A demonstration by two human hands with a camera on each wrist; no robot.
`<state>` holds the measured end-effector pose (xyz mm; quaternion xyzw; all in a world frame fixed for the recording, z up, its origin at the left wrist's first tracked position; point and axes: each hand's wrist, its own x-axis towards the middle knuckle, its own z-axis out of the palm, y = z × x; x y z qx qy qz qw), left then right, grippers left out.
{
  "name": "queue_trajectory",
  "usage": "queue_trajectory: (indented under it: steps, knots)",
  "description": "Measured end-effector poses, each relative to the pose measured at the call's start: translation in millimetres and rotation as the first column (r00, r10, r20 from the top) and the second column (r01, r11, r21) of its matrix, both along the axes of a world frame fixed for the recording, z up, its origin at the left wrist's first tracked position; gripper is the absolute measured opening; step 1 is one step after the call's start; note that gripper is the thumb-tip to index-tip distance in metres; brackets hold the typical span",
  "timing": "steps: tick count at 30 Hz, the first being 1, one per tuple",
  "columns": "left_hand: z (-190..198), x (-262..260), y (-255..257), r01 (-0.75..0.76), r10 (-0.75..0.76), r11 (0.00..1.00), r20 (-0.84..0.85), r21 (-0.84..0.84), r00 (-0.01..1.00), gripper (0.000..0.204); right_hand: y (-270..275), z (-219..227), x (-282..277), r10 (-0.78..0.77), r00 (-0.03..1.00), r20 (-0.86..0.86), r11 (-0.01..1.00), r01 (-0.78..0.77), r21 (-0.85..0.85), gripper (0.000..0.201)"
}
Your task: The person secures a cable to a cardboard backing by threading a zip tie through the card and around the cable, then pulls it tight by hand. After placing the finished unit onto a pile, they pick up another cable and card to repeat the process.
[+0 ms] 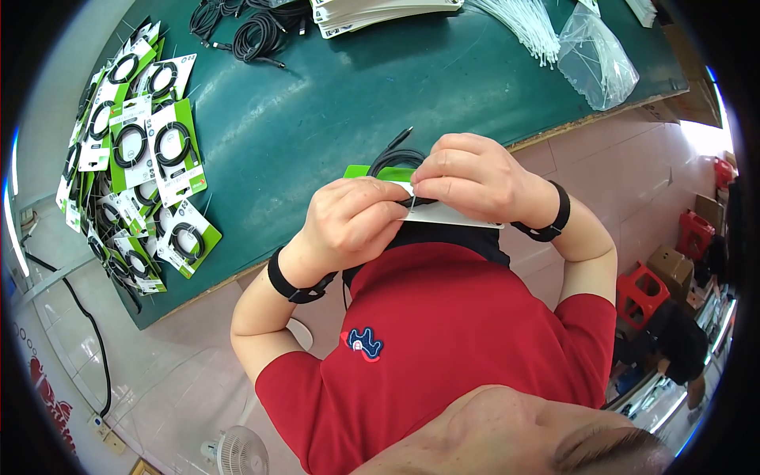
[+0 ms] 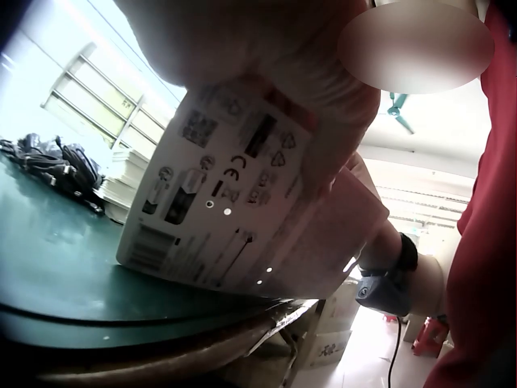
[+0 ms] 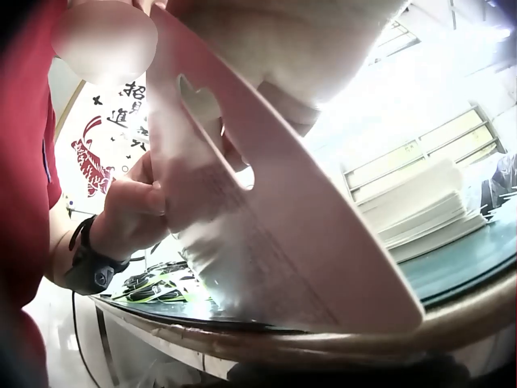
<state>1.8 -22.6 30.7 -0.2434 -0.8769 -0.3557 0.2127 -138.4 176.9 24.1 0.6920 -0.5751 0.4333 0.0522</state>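
Note:
A white and green packaging card [image 1: 463, 215] is held close to the person's front, with a coiled black cable [image 1: 393, 161] on it. A thin white cable tie [image 1: 412, 203] shows between the fingertips of the two hands. The left hand [image 1: 352, 218] pinches at the tie from one side, its curled fingers close over the card. From the other side, the right hand [image 1: 479, 182] pinches the tie with thumb and forefinger. The left wrist view shows the card's printed back [image 2: 242, 202]. A shaped cut-out pierces the card [image 3: 283, 202] in the right wrist view.
On the green table [image 1: 285, 119], carded cables [image 1: 150, 150] lie heaped at the left. Loose black cables [image 1: 257, 36], a stack of cards [image 1: 380, 14] and white cable ties [image 1: 518, 24] lie along the back, beside a clear plastic bag [image 1: 598, 63]. Red stools [image 1: 640, 293] stand at the right.

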Motion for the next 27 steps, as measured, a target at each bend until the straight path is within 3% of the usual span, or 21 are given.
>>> queue_trajectory:
  steps: [8,27]
  knots:
    - [6,-6,-1,-0.024,0.022,0.999,0.09,0.029,0.996,0.021,3,12,-7,0.022,0.985,-0.17,0.997,-0.009,0.078,0.021]
    - [14,-14,-2,-0.041,0.026,0.997,0.207,0.067,0.978,0.017,4,18,-10,0.04,0.973,-0.227,0.994,-0.016,0.109,0.019]
